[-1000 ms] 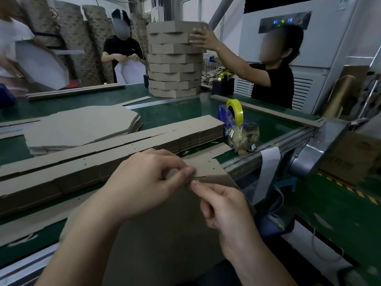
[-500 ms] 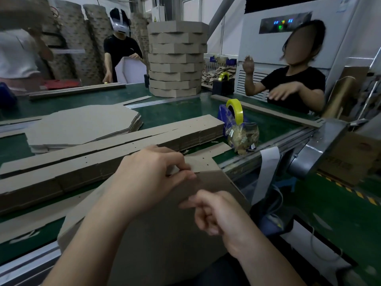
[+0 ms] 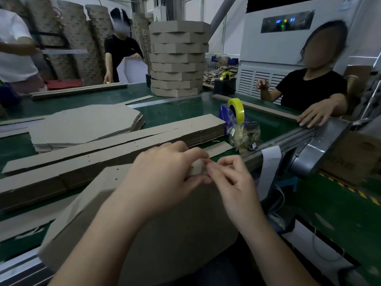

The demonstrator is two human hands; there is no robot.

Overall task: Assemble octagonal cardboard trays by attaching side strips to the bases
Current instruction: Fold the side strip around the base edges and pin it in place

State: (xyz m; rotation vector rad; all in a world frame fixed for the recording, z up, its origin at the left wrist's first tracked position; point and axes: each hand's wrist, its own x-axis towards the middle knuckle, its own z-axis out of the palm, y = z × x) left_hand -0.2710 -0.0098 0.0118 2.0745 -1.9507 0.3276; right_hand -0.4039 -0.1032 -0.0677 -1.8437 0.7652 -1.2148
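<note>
While our left hand clamps the side strip along the far edge of the base at the table rim, our right hand pinches its end, the strip running away leftward.

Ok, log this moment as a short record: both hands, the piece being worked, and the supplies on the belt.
left hand: grips the side strip end against the base
right hand: pinches the same strip end
strip stack: long pile just beyond the hands
flat bases: pile behind the strips, to the left
finished trays: tall stack at the back
tape dispenser: yellow roll, right of strip stack
</note>
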